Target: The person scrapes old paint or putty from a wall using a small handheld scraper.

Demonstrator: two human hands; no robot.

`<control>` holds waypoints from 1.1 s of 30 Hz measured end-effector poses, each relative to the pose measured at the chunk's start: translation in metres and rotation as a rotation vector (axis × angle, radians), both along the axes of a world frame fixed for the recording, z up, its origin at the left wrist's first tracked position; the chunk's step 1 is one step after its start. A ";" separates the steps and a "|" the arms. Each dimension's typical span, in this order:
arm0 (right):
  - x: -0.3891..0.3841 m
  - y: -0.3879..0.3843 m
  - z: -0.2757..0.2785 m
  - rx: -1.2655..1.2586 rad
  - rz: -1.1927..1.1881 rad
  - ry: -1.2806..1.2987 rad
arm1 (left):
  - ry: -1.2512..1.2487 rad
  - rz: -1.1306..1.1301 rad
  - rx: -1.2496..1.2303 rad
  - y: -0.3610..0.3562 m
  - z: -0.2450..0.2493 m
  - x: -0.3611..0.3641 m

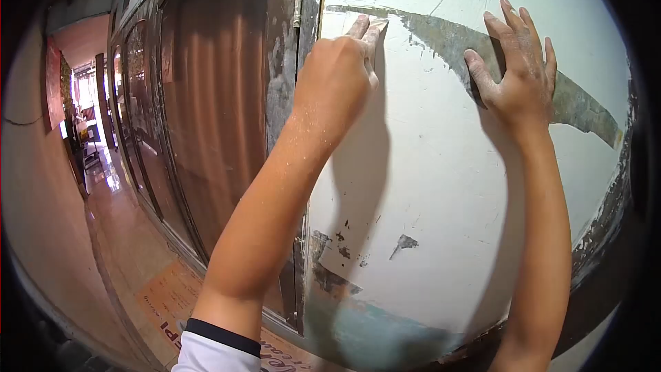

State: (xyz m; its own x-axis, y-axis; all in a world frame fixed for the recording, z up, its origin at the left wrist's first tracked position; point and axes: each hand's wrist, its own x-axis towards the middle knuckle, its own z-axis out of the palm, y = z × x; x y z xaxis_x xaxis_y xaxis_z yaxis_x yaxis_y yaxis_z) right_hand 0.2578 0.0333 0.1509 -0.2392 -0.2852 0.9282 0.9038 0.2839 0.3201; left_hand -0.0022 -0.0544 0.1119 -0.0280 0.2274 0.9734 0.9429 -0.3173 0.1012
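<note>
On the white panel point(434, 165), paint is gone along a curved grey band point(441, 38) near the top. My left hand point(341, 69) is closed at the panel's upper left, fingers pressed on a small pale flat piece point(381, 22) whose edge shows beside the fingertips; most of it is hidden, and I cannot make out what it is. Spread against the panel at the upper right, my right hand point(516, 72) lies over the grey band and holds nothing. Whitish dust covers the fingers and the left forearm.
A metal hinge point(298, 4) sits on the dark frame left of the panel. Further left are glass doors with a brown curtain point(217, 110). Printed cardboard point(169, 296) lies on the floor of a corridor point(113, 217) beside a wall point(41, 200).
</note>
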 end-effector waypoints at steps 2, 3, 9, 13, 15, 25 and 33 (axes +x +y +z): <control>-0.001 -0.001 0.000 -0.002 0.008 0.001 | 0.011 0.054 0.025 0.001 0.006 0.002; 0.001 0.001 0.001 0.001 -0.003 -0.001 | -0.012 0.106 -0.024 0.000 0.008 0.004; 0.001 -0.001 -0.001 0.004 -0.004 -0.010 | 0.070 0.091 0.093 0.007 -0.003 0.003; -0.004 -0.014 -0.004 -0.046 0.020 -0.002 | -0.006 0.096 0.045 0.008 0.005 0.009; -0.005 -0.014 -0.006 -0.059 0.009 0.021 | -0.049 0.069 0.009 0.007 0.004 0.011; 0.001 0.001 0.000 -0.001 0.010 -0.001 | -0.042 0.154 -0.010 -0.001 0.002 0.014; 0.002 0.001 0.001 0.002 0.024 -0.008 | -0.026 0.171 0.044 0.013 0.009 0.012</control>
